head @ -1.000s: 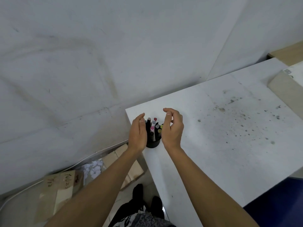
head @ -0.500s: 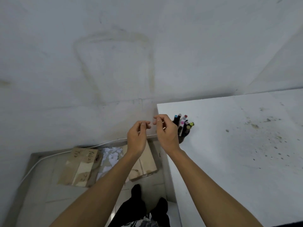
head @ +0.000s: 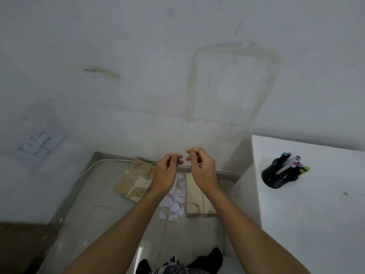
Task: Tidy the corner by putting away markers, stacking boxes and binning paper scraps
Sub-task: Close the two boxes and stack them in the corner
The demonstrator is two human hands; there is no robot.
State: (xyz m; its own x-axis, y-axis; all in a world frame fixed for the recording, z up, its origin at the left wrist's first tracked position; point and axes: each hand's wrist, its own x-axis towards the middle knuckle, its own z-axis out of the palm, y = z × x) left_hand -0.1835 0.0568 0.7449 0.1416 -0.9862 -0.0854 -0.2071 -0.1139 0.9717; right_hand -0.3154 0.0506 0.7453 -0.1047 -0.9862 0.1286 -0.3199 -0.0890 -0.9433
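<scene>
- Head view: we are holding our left hand (head: 166, 172) and our right hand (head: 202, 172) up side by side over the floor, apart from each other and touching nothing.
- We are keeping the fingers (head: 173, 158) of both hands loosely curled inward, and nothing is showing in either hand.
- The coloured markers (head: 290, 165) are standing tips-up in a black round plastic holder (head: 276, 178), which is sitting near the left edge of the white worktop (head: 316, 224), well to the right of our hands.
- Below our hands, two flat brown cardboard boxes are lying on the grey tiled floor (head: 94, 218): a left box with handwriting (head: 134, 180) and a right box (head: 197, 200).
- The white torn paper scraps (head: 175, 202) are lying in a loose pile between the two boxes.
- A white cable (head: 88, 169) is running along the foot of the wall, and a blurred sheet with writing (head: 39, 145) is showing on the wall at left.
</scene>
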